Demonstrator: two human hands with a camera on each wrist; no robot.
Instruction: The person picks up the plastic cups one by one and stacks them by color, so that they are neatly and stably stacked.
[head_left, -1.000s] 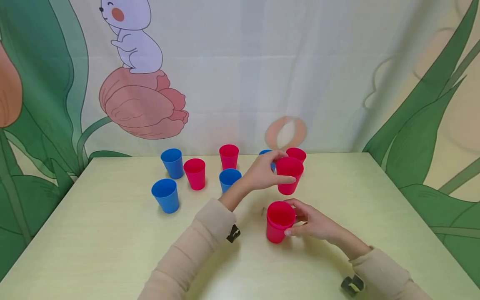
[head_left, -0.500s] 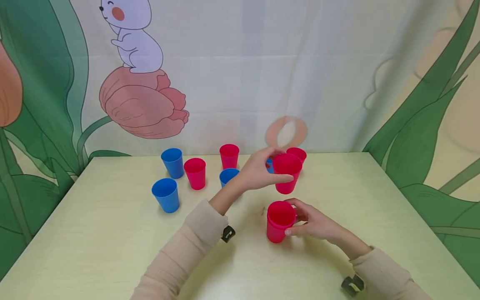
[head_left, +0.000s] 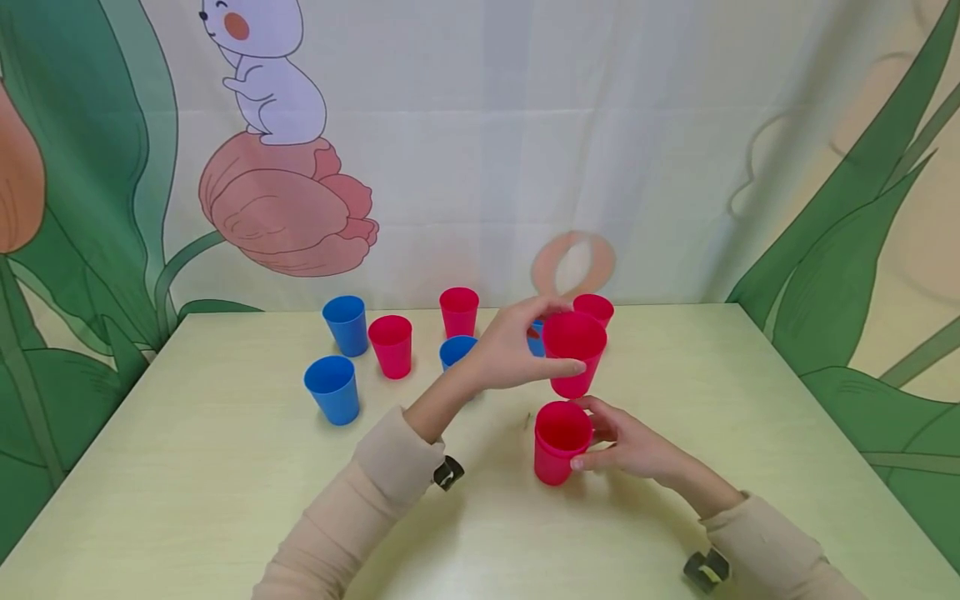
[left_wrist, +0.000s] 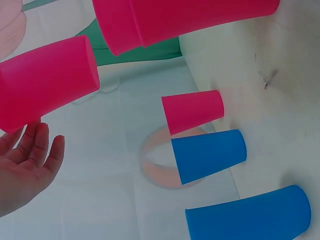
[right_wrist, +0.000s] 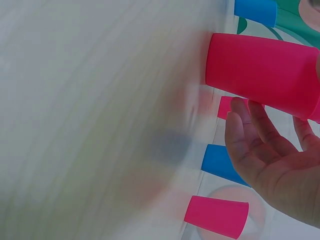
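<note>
My left hand (head_left: pixel 517 346) grips a red plastic cup (head_left: pixel 576 367) between thumb and fingers, its mouth upward and its base off the table. Just below and nearer to me stands a stack of nested red cups (head_left: pixel 553 462), upright on the table. My right hand (head_left: pixel 630 446) holds that stack from its right side, with the thumb in front. In the left wrist view the held cup (left_wrist: pixel 50 82) is apart from the stack (left_wrist: pixel 200 22). The right wrist view shows fingers of my right hand (right_wrist: pixel 280 160) along the stack (right_wrist: pixel 260 70).
Left of the hands stand blue cups (head_left: pixel 335 396) and red cups (head_left: pixel 392 350). A blue cup (head_left: pixel 454 350) is partly behind my left forearm. Farther back, a blue cup (head_left: pixel 536 340) and a red cup (head_left: pixel 596 307) are partly hidden. A printed curtain hangs behind the table (head_left: pixel 187 467).
My left hand and its red cup rose slightly, then came down a little toward the stack. The left forearm shifted left. My right hand and the stack have stayed in place.
</note>
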